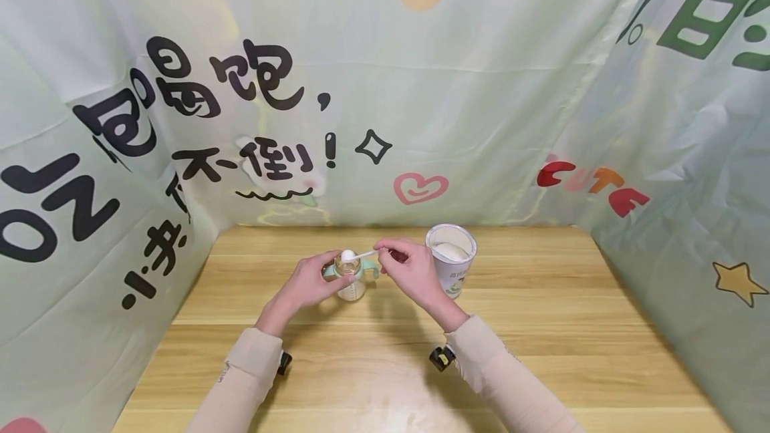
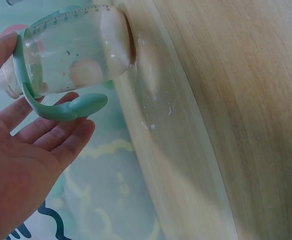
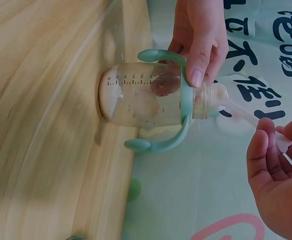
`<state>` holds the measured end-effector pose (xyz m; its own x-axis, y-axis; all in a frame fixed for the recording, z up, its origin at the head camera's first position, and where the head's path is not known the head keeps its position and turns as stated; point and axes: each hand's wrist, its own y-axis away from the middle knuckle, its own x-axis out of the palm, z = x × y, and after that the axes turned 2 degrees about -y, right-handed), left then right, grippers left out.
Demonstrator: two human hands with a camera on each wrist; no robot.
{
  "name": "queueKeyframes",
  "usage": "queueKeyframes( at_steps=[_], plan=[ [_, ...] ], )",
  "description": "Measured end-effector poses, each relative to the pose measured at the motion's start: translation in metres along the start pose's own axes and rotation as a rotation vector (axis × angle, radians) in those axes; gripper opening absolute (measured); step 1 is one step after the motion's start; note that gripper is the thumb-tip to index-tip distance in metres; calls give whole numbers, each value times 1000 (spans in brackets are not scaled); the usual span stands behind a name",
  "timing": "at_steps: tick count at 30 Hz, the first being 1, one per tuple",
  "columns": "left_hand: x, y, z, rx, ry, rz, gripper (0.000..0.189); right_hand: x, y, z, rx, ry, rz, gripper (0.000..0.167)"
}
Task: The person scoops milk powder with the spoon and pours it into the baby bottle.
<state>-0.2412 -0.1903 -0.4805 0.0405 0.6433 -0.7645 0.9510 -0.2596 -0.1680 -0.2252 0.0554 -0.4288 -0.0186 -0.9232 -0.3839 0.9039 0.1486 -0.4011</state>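
Note:
A clear baby bottle (image 1: 351, 293) with a green two-handled ring (image 3: 185, 95) stands upright on the table, its mouth uncovered. Pale powder (image 3: 106, 95) lies at its bottom. My left hand (image 1: 308, 280) grips the bottle round the neck and ring, thumb on the near side. Between thumb and fingers my right hand (image 1: 410, 271) pinches the handle of a white scoop (image 3: 243, 112). The scoop's bowl, heaped with white powder in the head view, is right at the bottle's mouth. Just right of that hand stands an open can (image 1: 448, 276) holding white powder.
Spilled white specks (image 2: 153, 126) dot the wooden table (image 1: 385, 379) near the bottle's base. Printed cloth (image 1: 493, 112) hangs as walls behind the table and along both sides.

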Motion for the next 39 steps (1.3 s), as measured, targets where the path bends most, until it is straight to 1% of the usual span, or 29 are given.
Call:
queueKeyframes(
  at_steps=[10, 18, 25, 28, 32, 39],
  plan=[
    [0, 0, 1, 11, -4, -2, 71, 1, 0, -3, -40, 27, -2, 22],
    [0, 0, 1, -2, 2, 0, 73, 1, 1, -6, -81, 32, -12, 22],
    [1, 0, 2, -5, 7, -2, 75, 0, 1, -7, -95, 30, -4, 22],
    [1, 0, 2, -5, 9, -4, 74, -1, 2, -7, -111, 28, -3, 22],
    [1, 0, 1, -2, 11, -7, 67, -1, 4, -9, -130, 30, -1, 23],
    [1, 0, 1, 3, 6, -16, 61, -1, 6, -11, -139, 29, -7, 23]
  ],
)
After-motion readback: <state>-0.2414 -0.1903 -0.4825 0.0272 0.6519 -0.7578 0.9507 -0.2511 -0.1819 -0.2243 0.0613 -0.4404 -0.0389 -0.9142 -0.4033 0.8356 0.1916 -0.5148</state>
